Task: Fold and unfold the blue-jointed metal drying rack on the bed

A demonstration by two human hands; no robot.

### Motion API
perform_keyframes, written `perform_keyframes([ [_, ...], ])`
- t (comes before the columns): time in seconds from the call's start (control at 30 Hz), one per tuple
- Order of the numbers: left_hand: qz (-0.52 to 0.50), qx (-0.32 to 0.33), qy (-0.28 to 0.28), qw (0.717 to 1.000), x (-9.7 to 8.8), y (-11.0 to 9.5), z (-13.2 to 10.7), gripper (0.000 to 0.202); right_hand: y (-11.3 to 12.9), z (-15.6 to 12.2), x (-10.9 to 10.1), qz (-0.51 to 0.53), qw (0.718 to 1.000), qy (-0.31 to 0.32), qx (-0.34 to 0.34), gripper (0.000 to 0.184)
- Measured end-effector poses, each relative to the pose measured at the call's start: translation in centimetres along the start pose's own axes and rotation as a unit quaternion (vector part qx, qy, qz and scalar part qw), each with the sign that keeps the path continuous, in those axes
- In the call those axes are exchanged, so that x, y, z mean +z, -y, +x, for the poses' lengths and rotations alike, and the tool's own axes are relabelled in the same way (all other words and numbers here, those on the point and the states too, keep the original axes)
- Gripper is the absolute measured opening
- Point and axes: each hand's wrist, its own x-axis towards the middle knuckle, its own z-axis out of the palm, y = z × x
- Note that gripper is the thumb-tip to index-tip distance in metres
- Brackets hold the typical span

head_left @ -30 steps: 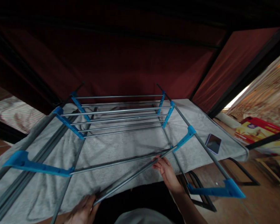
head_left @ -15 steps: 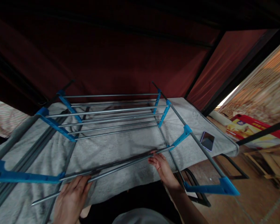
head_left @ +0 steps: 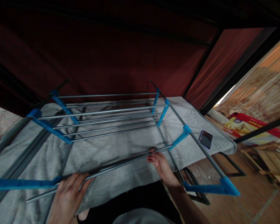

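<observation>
A rack of grey metal tubes joined by blue plastic brackets lies on a grey blanket. My left hand is wrapped round a loose metal tube, whose free end sticks out to the left. Farther along the same tube, my right hand pinches it with the fingertips, close to the right-hand blue bracket. Another tube runs close alongside it, joined to the rack. The left near bracket lies beside my left hand.
A phone lies on the blanket at the right. Several long tubes lie at the left. Beyond the bed edge are a red and yellow box, wooden pieces and a black metal frame. A dark red curtain hangs behind.
My left hand has moved slightly left and up with the tube, bringing it closer to the tube alongside. My right hand stays in nearly the same place.
</observation>
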Motion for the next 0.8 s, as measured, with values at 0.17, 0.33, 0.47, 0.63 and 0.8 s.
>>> perform_keyframes([
  [0.17,-0.031,-0.032,-0.047,0.998,-1.3,-0.6,1.7,0.038,0.1,0.1,0.1,0.015,1.000,-0.003,0.003,0.028],
  [0.33,-0.050,-0.029,-0.051,0.997,-2.7,-1.0,2.9,0.037,0.3,0.2,0.0,0.016,1.000,-0.006,0.000,0.026],
  [0.47,-0.052,-0.022,-0.056,0.997,-2.3,-0.9,3.2,0.039,0.6,0.3,0.0,0.014,1.000,-0.013,-0.008,0.026],
  [0.63,-0.042,-0.069,-0.047,0.996,-2.6,-2.1,3.6,0.037,0.4,-0.1,-0.7,-0.016,1.000,0.009,0.011,0.028],
  [0.8,-0.029,-0.104,0.018,0.994,-4.0,-4.0,4.4,0.027,-0.1,-0.6,-1.5,-0.171,0.979,0.098,0.057,0.038],
])
